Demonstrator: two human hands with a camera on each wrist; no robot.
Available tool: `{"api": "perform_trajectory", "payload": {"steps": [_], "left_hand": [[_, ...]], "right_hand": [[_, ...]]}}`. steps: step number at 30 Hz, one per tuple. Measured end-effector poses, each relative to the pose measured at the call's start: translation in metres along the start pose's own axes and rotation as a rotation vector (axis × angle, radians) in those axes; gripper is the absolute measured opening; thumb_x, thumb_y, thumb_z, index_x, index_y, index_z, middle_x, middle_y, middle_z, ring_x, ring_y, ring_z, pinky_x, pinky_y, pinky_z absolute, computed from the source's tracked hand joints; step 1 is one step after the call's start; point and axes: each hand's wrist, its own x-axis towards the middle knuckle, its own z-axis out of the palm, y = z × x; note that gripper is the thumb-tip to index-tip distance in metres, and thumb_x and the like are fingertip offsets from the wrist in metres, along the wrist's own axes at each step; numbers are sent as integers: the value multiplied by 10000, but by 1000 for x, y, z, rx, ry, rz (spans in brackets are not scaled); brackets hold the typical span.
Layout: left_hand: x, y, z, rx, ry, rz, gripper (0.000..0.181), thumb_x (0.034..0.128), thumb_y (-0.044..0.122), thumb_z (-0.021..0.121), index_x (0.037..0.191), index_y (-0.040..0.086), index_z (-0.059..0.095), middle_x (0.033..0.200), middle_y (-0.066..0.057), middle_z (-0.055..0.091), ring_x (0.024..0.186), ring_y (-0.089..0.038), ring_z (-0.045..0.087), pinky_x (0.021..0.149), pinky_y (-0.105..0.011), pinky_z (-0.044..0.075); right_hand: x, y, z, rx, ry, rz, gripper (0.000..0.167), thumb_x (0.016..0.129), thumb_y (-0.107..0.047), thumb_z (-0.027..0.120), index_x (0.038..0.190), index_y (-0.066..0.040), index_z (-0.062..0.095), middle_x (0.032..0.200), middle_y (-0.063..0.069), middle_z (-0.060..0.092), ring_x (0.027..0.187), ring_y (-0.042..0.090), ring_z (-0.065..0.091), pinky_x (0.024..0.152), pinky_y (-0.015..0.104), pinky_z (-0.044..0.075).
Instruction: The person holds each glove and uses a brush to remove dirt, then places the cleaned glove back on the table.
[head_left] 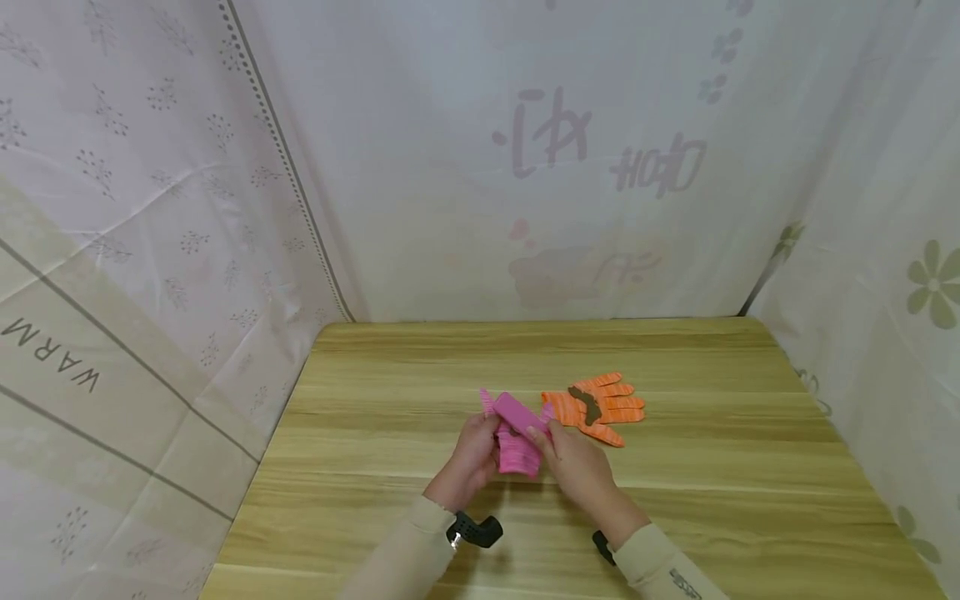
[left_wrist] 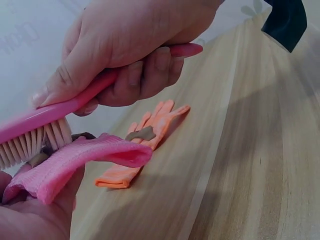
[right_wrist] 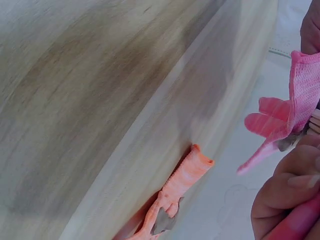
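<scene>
A pink knitted glove is held up over the table by my left hand, which grips it along its left side. In the left wrist view the glove's cuff hangs beyond the palm. My right hand has its fingers wrapped round the handle of a pink scrubbing brush. The brush's pale bristles face down and touch the glove at a dark brown patch, which they partly cover. Some of the glove's pink fingers stick out below in the right wrist view.
An orange glove with a brown patch lies flat on the wooden table, just beyond my right hand. Printed fabric curtains enclose the table at the back and sides. Each wrist carries a black strap.
</scene>
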Motion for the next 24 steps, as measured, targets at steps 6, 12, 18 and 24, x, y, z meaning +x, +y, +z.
{"api": "perform_trajectory", "payload": {"steps": [6, 12, 18, 24], "left_hand": [[-1, 2, -1, -4, 6, -24, 271, 1118, 207, 325, 982, 74, 518, 814, -1, 598, 735, -86, 609, 636, -262, 560], [-1, 6, -2, -18, 29, -45, 304, 1117, 254, 347, 1102, 27, 549, 877, -19, 633, 777, -109, 635, 652, -266, 572], [-1, 6, -3, -1, 31, -31, 350, 1117, 237, 347, 1226, -34, 539, 927, -46, 676, 829, -127, 677, 699, -283, 591], [0, 4, -4, -6, 27, -17, 329, 1114, 216, 354, 1222, -42, 529, 928, -40, 669, 839, -121, 676, 710, -280, 587]], "right_hand": [[0, 3, 1, 11, -19, 26, 534, 1061, -535, 397, 1162, -57, 614, 721, 28, 543, 674, 189, 523, 609, 351, 438], [0, 8, 0, 23, -29, 43, 583, 1057, -573, 367, 1096, -43, 605, 712, 32, 502, 622, 181, 464, 553, 316, 359], [-1, 14, -4, 57, -28, 45, 560, 1045, -613, 334, 927, -103, 532, 651, 10, 422, 539, 142, 370, 493, 285, 279], [-3, 15, -5, 73, -44, 52, 532, 1049, -597, 355, 907, -109, 512, 655, 8, 421, 544, 140, 368, 498, 285, 282]]}}
